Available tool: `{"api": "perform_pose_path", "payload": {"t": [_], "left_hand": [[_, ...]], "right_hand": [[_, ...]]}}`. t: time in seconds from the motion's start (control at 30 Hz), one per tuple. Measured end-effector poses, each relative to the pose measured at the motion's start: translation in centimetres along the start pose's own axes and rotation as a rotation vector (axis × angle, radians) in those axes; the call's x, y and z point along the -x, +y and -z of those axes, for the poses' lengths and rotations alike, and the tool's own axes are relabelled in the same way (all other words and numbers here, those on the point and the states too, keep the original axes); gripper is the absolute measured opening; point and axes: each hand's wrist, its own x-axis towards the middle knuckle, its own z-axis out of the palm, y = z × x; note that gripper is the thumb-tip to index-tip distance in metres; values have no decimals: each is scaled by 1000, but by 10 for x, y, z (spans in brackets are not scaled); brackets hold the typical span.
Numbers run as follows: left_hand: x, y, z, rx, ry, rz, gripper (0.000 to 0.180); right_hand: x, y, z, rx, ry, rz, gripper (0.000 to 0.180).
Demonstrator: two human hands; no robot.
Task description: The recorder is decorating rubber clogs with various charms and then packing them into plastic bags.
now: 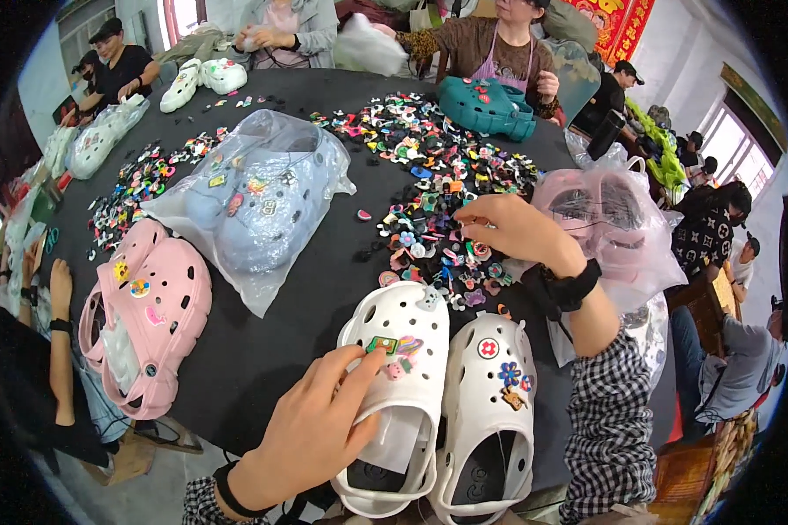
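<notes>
- The step in hand looks like choosing and seating charms: the left white clog [411,389] and right white clog [473,385] sit side by side at the near middle, toes far, both partly decorated.
- The left hand [311,429] lies over the left white clog, fingertips at a green charm [382,344]; I cannot tell whether its grip pinches or only steadies.
- The right hand [521,232] reaches over the loose charm pile [429,201], fingers bent; whether that grip holds a charm cannot be told.
- The next move seems to call for a clean pick, then careful alignment with a hole.
- Bagged pink clogs [595,201] crowd the right wrist; the white heels reach the desk's near edge.
- More open desk [254,359] lies left, between the pink clogs [179,306] and left hand.
</notes>
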Motion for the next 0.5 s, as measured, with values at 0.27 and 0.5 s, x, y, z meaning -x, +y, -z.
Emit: {"api": "perform_pose_path", "payload": {"t": [0.27,0.5], "left_hand": [[-22,-8,41,141,-291,-17,61],[-59,-12,26,14,-167,-113,35]], "right_hand": [[18,38,-10,-77,421,-135,17],[28,29,3,-79,215,-203,15]]}}
